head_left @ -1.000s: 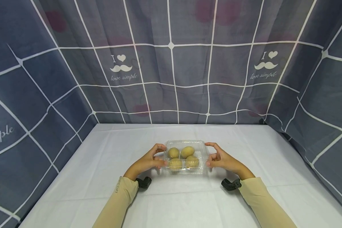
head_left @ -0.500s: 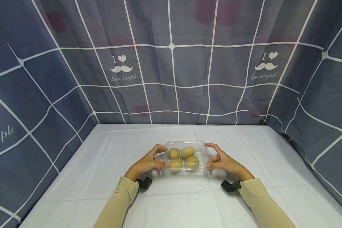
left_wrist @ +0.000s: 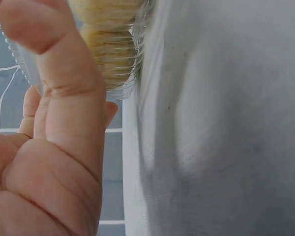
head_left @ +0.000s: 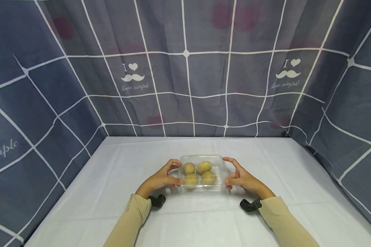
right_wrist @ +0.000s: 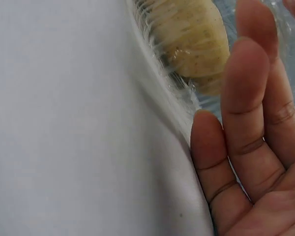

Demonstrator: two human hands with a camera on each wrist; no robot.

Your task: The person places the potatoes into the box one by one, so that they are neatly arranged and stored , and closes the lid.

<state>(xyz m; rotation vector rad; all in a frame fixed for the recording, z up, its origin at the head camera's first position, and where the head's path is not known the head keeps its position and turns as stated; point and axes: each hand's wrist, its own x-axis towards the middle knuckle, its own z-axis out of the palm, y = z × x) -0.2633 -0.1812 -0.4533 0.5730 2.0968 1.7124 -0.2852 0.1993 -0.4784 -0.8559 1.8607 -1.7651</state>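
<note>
A clear plastic box (head_left: 220, 171) with ribbed walls sits on the white-covered table in the head view. Inside it are several yellowish-brown potatoes (head_left: 204, 167), also visible through the ribbed side in the right wrist view (right_wrist: 194, 44). My left hand (head_left: 162, 175) grips the box's left side, thumb at the near corner and fingers toward the far one. On the opposite side my right hand (head_left: 242, 176) holds it the same way, index finger at the far corner. Some curled fingers fill much of the left wrist view, hiding part of the box.
A white cloth (head_left: 191, 219) covers the table. Dark grey-blue curtains (head_left: 204, 75) with white grid lines stand along the back and both sides. A black wrist device (head_left: 250, 205) is worn at each beige sleeve cuff.
The head view has tilted up slightly, so the whole scene sits a little lower in it. Both hands stay at the sides of the box, with no clear movement.
</note>
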